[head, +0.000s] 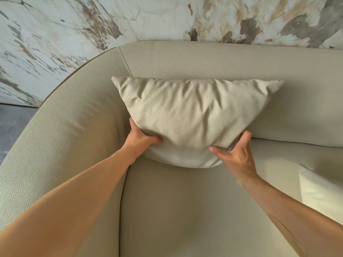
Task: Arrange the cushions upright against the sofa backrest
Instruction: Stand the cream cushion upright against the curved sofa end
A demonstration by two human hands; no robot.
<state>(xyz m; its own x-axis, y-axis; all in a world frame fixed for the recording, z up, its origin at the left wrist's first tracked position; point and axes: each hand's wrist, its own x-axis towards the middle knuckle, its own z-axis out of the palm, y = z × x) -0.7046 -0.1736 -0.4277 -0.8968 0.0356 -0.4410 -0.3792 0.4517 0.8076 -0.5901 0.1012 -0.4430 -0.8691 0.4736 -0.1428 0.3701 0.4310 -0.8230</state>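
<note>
A beige leather cushion stands upright against the sofa backrest, its top corners spread wide and its lower edge on the seat. My left hand grips its lower left side, thumb pressed into the front face. On the lower right side my right hand holds the cushion, thumb across the front and fingers wrapped behind. A corner of a paler second cushion lies on the seat at the right edge of the view.
The sofa's curved left armrest wraps round beside the cushion. The seat stretches toward me below my hands. A marble-patterned wall rises behind the backrest, and dark floor shows at far left.
</note>
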